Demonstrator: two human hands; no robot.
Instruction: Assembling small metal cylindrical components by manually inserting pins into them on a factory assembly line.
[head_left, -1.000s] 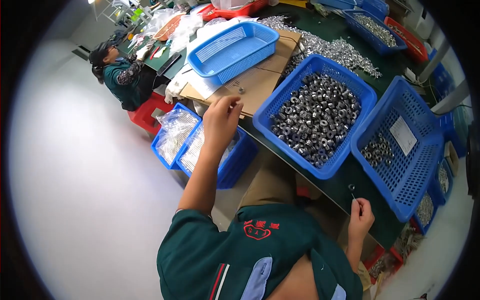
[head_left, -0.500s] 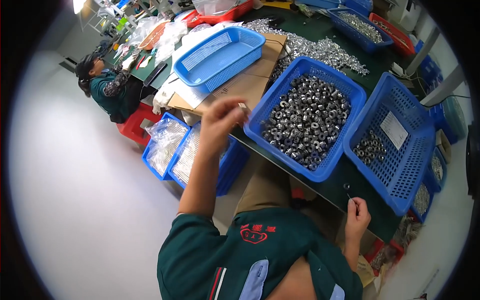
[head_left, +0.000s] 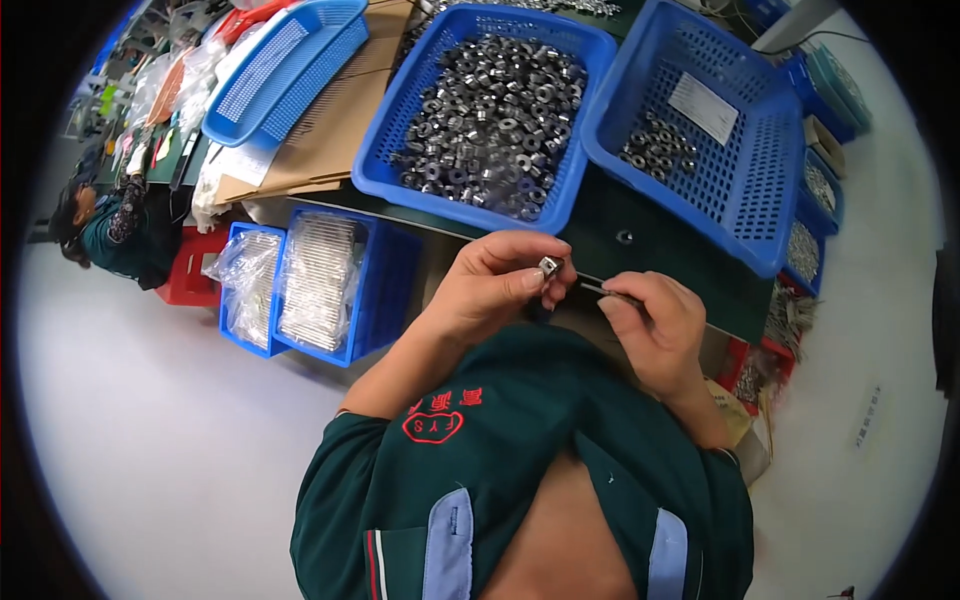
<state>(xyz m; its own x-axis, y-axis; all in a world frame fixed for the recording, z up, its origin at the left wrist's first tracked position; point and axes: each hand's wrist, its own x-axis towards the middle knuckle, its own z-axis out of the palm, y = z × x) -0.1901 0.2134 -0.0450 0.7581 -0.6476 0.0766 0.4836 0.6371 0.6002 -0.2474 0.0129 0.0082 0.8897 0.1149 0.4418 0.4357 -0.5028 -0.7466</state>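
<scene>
In front of my chest, my left hand pinches a small shiny metal piece with a hole between thumb and fingers. My right hand is closed on a thin metal rod-like tool; its tip points at the left fingers, close to the metal piece. Whether they touch, I cannot tell. Beyond my hands is a blue basket filled with many small metal rings. A single ring lies on the green table near its front edge.
Right of the full basket, a second blue basket holds a few rings and a white paper label. A light-blue basket rests on cardboard. Bins of rods stand below the table. Another person sits at the far left.
My left hand has come down from beside the full basket to my chest, bringing a metal piece. My right hand has moved inward with the tool. The view has shifted.
</scene>
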